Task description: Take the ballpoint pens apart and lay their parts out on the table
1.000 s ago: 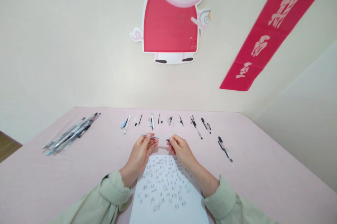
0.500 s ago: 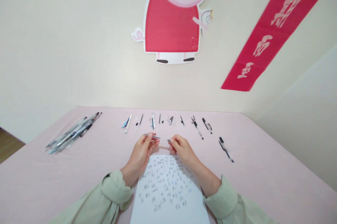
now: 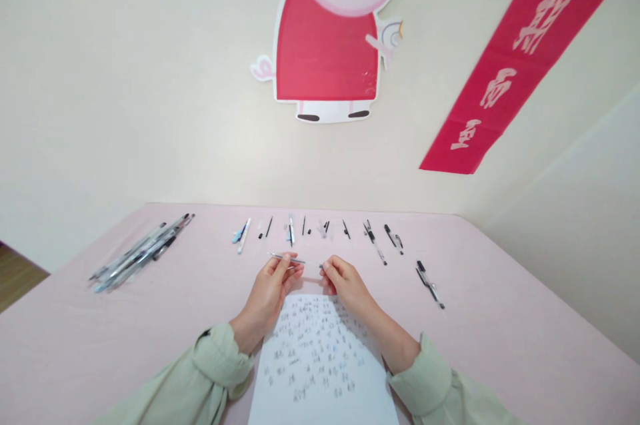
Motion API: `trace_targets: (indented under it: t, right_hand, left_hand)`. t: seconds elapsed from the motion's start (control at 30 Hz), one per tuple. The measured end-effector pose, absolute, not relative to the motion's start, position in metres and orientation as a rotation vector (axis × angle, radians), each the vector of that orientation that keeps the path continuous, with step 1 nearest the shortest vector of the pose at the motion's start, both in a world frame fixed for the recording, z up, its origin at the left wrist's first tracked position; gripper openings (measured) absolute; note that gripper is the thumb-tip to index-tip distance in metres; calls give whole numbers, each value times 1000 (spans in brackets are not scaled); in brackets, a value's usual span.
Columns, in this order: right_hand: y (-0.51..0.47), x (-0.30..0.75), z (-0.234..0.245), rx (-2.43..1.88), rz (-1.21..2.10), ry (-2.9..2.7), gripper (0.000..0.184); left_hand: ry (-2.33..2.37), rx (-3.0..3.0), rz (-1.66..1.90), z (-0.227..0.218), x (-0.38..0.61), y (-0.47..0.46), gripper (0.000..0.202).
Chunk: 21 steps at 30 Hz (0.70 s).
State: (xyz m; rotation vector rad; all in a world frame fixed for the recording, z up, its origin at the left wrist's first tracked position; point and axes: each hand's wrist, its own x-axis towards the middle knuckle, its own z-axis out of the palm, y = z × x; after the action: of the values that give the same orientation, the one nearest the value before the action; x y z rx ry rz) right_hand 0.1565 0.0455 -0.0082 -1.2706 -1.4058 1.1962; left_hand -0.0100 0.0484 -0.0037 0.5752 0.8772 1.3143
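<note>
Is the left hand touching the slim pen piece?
Touching: the head view plainly shows the left hand pinching the slim pen piece between thumb and fingers.

The left hand is hiding part of the rod, the right hand part of a dark piece. Writing on the paper is appearing too small to read. The lower edge is cutting the paper and sleeves; the upper edge, the poster and banner. Piled pens are blurring together.

Pale sage-green sleeves end in wide, creased cuffs, the left showing a small dark patch.
</note>
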Motion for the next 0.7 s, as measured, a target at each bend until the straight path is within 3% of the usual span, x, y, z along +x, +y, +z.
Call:
trace_targets:
  t: [0.27, 0.47, 0.7]
  right_hand:
    - [46, 157, -9, -1244, 1149, -1356, 18]
    - [45, 158, -9, -1300, 1168, -1433, 33]
    - [44, 157, -10, -1202, 1184, -1355, 19]
  left_hand:
    - [865, 573, 1320, -6, -11, 50, 21]
    - [858, 567, 1319, -2, -10, 47, 22]
    - [852, 567, 1324, -1, -11, 46, 25]
